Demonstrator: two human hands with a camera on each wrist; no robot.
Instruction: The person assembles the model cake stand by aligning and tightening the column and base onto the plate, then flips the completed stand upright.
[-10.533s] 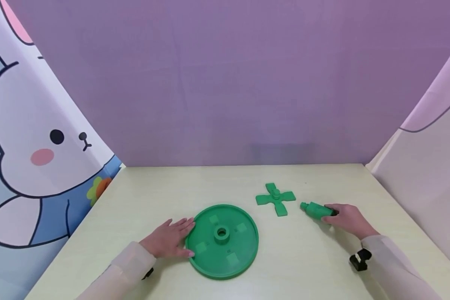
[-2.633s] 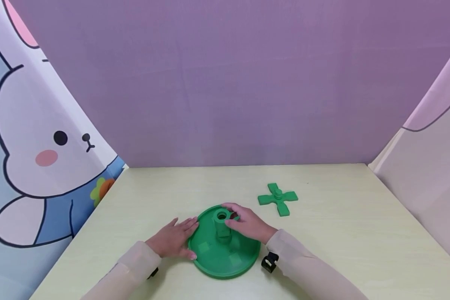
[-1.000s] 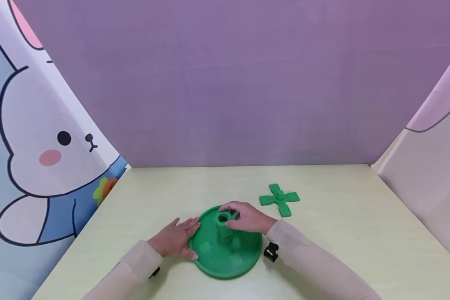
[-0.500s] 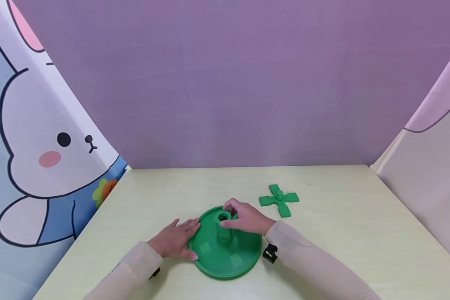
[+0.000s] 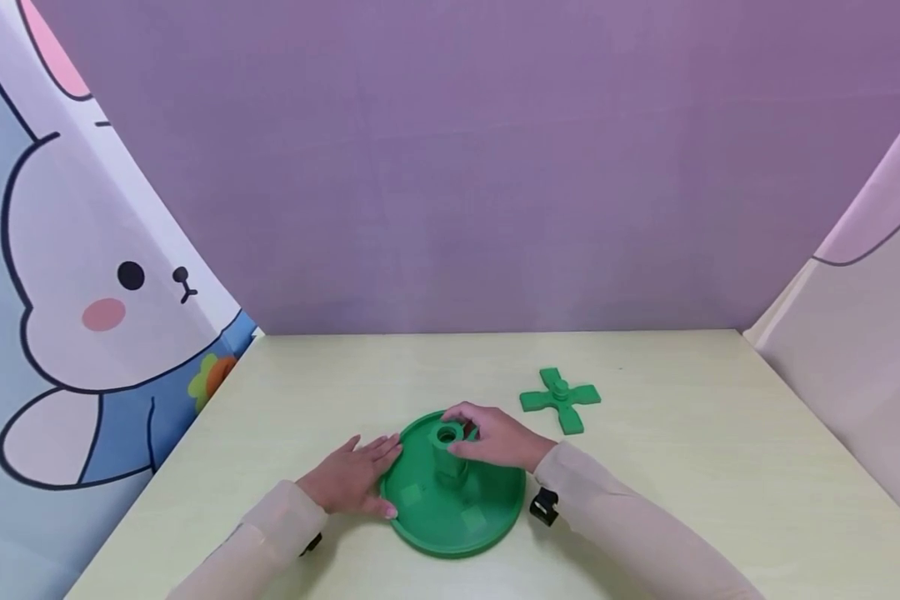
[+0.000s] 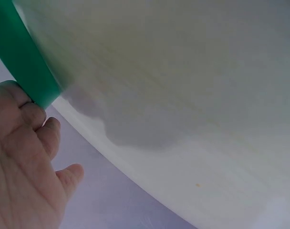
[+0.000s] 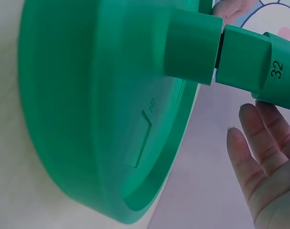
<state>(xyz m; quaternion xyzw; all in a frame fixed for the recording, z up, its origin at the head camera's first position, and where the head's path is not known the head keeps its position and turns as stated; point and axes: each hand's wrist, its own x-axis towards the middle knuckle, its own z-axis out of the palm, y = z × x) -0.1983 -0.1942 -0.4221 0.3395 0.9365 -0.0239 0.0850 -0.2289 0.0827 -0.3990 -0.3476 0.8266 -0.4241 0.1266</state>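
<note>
Now my right hand (image 5: 498, 437) pinches the top of the green post (image 5: 447, 454) standing upright in the round green base (image 5: 487, 508); my left hand (image 5: 352, 479) lies flat against the base's left rim.

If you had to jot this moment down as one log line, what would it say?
left hand: flat against green disc rim | right hand: grips green post upright in disc hub | green cross piece: apart on table

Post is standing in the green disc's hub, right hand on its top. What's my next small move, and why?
Probably keep twisting the post down with the right hand: the right wrist view shows a thin gap at the hub collar. The left hand steadies the disc.
</note>
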